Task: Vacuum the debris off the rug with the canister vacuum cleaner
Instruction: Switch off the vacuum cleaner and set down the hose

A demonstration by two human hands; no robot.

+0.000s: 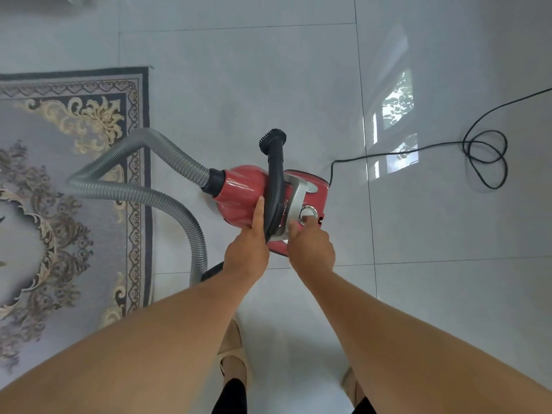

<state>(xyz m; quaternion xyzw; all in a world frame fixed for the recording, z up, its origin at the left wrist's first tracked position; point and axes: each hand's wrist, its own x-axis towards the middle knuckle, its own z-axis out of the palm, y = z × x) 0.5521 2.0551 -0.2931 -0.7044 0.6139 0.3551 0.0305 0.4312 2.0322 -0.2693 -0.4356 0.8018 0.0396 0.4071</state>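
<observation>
The red canister vacuum cleaner [239,186] sits on the pale tiled floor, just right of the patterned grey rug [59,180]. Its grey ribbed hose [167,195] loops out over the rug's right border and curls back toward me. My left hand [246,252] grips the black curved hose handle [276,180], which lies across the canister and ends in a small brush nozzle [270,138]. My right hand [312,249] reaches over the canister's near end, a fingertip pressing the round silver knob [307,211]. No debris is discernible on the rug from here.
A black power cord [484,153] runs from the canister's rear across the tiles to the right, with a loose coil in it. My two feet in beige shoes [233,351] stand just behind the vacuum. Glossy tiles stretch ahead and to the right.
</observation>
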